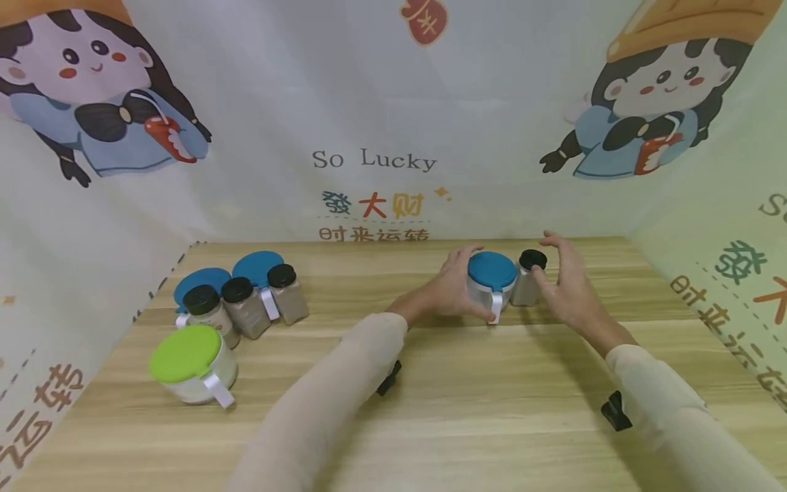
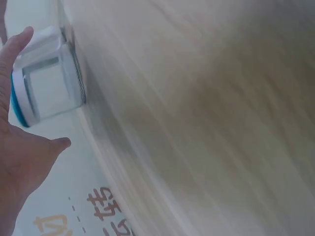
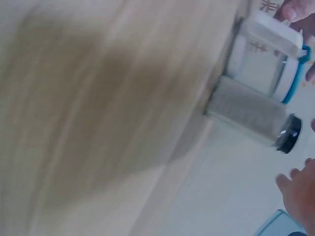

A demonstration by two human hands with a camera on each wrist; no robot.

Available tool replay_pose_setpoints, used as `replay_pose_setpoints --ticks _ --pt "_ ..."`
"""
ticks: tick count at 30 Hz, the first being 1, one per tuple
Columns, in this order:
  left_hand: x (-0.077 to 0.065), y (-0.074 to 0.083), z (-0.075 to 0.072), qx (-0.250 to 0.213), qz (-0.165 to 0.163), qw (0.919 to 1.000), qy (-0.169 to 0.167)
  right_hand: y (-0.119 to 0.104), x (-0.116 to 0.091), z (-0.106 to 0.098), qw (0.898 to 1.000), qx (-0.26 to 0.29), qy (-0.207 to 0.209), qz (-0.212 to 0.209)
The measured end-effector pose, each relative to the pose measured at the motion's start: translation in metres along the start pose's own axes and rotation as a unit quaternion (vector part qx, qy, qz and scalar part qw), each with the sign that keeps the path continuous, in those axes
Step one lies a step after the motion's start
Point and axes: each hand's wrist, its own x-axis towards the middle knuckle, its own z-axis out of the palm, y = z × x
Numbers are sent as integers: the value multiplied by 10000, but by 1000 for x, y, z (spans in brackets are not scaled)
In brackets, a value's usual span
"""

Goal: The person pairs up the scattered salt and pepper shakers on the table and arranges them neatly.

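Observation:
A clear jar with a blue lid and white handle [image 1: 492,270] stands on the right half of the table. Beside it, seemingly touching, is a square clear shaker jar with a black cap [image 1: 527,285], its contents pale. My left hand [image 1: 451,288] curves loosely about the left side of the blue-lidded jar, thumb near the handle; in the left wrist view the thumb stands apart from the glass. My right hand [image 1: 572,294] is spread at the right of the shaker jar, fingers extended. In the right wrist view a gap shows between that hand [image 3: 301,191] and the black cap.
On the left of the wooden table [image 1: 430,410] stand two blue-lidded jars [image 1: 257,265], partly hidden by three black-capped shaker jars [image 1: 246,311]. Nearer the front is a green-lidded jar with a white handle [image 1: 187,355]. A printed cloth [image 1: 381,109] hangs behind the table.

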Motion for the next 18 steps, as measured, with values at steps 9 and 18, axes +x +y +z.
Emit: replay_pose_setpoints --ticks 9,18 --pt "-20 4 -30 -46 72 10000 32 -47 5 -1 9977 -278 474 -406" --pt "-57 26 -60 286 -259 9980 508 -80 12 4 9982 -187 -334 -464"
